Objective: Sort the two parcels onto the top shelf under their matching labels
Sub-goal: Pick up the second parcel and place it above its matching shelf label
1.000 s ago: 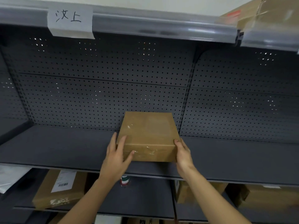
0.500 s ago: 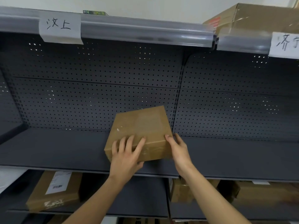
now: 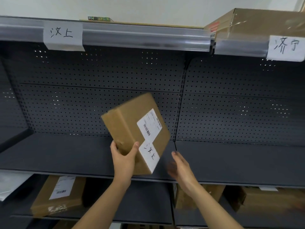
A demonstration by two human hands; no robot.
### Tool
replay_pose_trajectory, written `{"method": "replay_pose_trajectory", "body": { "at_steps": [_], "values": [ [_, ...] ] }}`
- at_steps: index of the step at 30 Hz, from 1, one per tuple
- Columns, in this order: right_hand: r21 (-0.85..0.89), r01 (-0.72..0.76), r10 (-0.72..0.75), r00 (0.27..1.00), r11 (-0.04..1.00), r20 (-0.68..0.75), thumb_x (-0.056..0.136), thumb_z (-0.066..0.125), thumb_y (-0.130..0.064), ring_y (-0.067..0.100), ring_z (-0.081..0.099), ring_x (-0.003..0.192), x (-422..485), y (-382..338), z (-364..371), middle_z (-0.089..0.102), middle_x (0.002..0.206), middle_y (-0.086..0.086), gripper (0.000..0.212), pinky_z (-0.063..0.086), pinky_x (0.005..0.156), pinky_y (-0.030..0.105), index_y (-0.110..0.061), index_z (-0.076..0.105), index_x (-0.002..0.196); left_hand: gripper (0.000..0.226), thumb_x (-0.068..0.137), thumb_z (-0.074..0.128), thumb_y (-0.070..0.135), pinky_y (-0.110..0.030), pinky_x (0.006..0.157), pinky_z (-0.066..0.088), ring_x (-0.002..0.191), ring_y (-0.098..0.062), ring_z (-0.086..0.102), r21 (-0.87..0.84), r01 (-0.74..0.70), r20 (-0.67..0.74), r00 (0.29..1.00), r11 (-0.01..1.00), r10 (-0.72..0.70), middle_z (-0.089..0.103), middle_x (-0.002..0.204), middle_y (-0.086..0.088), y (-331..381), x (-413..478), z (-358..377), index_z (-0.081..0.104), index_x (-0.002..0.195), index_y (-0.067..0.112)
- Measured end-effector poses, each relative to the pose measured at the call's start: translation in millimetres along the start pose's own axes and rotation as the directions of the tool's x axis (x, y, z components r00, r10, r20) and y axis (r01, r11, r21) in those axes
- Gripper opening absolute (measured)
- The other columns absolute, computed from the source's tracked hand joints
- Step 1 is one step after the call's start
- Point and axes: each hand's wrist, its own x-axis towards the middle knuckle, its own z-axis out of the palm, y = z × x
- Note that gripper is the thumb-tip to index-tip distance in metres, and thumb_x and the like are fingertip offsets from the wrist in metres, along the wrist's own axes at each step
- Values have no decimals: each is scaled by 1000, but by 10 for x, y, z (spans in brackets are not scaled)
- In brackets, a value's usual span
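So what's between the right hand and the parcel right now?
Nothing. In the head view the right hand is open and off the parcel; through the gap only bare grey shelf shows. The left hand alone holds it.

The brown cardboard parcel (image 3: 130, 129) is lifted off the shelf and tilted, one corner pointing down, its labelled face turned outward. A printed white shipping sticker (image 3: 149, 123) sits above the fingers, and a handwritten white slip reading 汶上 (image 3: 149, 156) lies just right of the thumb. The left hand (image 3: 123, 158) grips its lower left edge.
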Motion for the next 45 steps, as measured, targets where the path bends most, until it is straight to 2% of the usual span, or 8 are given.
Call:
{"method": "replay_pose_trajectory", "body": {
  "at_steps": [4, 11, 19, 24, 27, 35, 41, 45],
  "values": [
    [56, -89, 85, 994, 994, 73, 96, 55, -49, 29, 62, 120, -89, 121, 121, 59, 142, 10, 62, 50, 100, 40, -33, 35, 153, 55, 87, 69, 35, -56, 96, 53, 112, -23, 64, -282, 189, 41, 982, 940, -185, 64, 125, -1, -59, -88, 82, 41, 134, 32],
    [277, -95, 49, 984, 956, 170, 102, 41, -47, 29, 70, 104, -150, 140, 148, 80, 107, 9, 43, 59, 86, 42, -25, 56, 135, 52, 92, 61, 38, -54, 84, 58, 113, -27, 64, -362, 266, 95, 964, 893, -249, 64, 126, -6, -128, -233, 157, 36, 137, 29],
    [316, 93, -134, 985, 944, 111, 104, 42, -37, 29, 65, 119, -125, 54, 44, 74, 123, 7, 37, 58, 88, 47, -23, 58, 133, 89, 63, 73, 53, -53, 103, 49, 117, -25, 64, -311, 293, 228, 947, 904, -228, 63, 133, -6, -213, -278, 95, 33, 139, 32],
    [152, 198, -208, 977, 968, 48, 105, 40, -37, 23, 64, 122, -44, -41, -181, 71, 130, 4, 39, 56, 89, 44, -28, 53, 141, 106, 74, 74, 47, -47, 113, 36, 137, -20, 43, -149, 159, 85, 985, 976, -147, 34, 158, 0, -136, -161, -211, 4, 152, 43],
    [55, 216, -218, 975, 975, 34, 103, 45, -39, 20, 63, 123, -26, -75, -318, 69, 132, -1, 43, 55, 95, 44, -34, 49, 146, 88, 91, 64, 30, -35, 114, 29, 142, -13, 30, 10, 0, 62, 998, 1000, -1, 22, 163, 1, -30, -32, -417, 6, 156, 30],
    [-64, 237, -233, 970, 969, 63, 92, 56, -52, 16, 60, 127, -42, -77, -348, 67, 135, -7, 62, 45, 110, 51, -38, 42, 151, 48, 98, 52, 7, -8, 91, 47, 110, 10, 60, 150, -174, 271, 954, 973, 128, 61, 129, 16, -7, 89, -620, 46, 144, 18],
    [-77, 274, -268, 960, 959, 82, 76, 61, -67, 13, 56, 131, -106, -65, -220, 65, 138, -12, 82, 40, 114, 50, -40, 40, 151, 46, 98, 53, 9, -3, 84, 46, 107, 14, 59, 124, -195, 215, 962, 973, 166, 58, 131, 14, -3, 68, -746, 46, 142, 21],
    [-139, 324, -318, 946, 936, 68, 96, 45, -58, 6, 40, 140, -214, -110, -1, 47, 148, -20, 65, 27, 121, 40, -36, 31, 155, 46, 99, 50, 7, -2, 84, 44, 109, 15, 56, 142, -269, 180, 953, 953, 242, 56, 132, 13, 60, 8, -861, 44, 144, 16]
  ]
}}
